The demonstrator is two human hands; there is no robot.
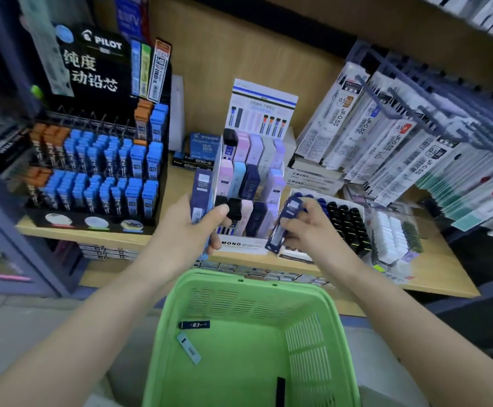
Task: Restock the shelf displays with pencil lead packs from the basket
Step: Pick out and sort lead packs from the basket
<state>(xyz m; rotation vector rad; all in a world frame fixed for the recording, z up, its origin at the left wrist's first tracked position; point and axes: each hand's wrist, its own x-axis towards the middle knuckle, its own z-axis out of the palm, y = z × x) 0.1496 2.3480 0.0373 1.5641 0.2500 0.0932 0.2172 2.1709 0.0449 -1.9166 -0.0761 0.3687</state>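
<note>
The MONO display stand (243, 244) sits mid-shelf, its tiers filled with pastel and dark lead cases. Just left of its left wall, the left hand (192, 227) grips an upright stack of dark blue lead packs (201, 192), with the fingers wrapped behind and the thumb laid across the front, pointing at the stand's lowest tier. At the stand's front right corner, the right hand (306, 227) pinches a single dark blue pack (286, 224) between curled fingers and thumb. This pack is tilted, with its lower end close to the stand's front label.

Below the stand, nearer the camera, is the green basket (224, 276). Three packs lie on its floor: a dark pack marked 0.3 (193, 324), a pale blue pack (188, 348) just below it, and a black pack (280, 389) well apart towards the near right.

Left of the stand is a black Pilot rack (92, 69) holding rows of blue and orange cases. To the right of the stand, a tray of black and blue cases (345, 221) rests on the wooden shelf (439, 259), partly hidden behind the right hand. Farther right and above, bagged refills (415, 142) hang on hooks.
</note>
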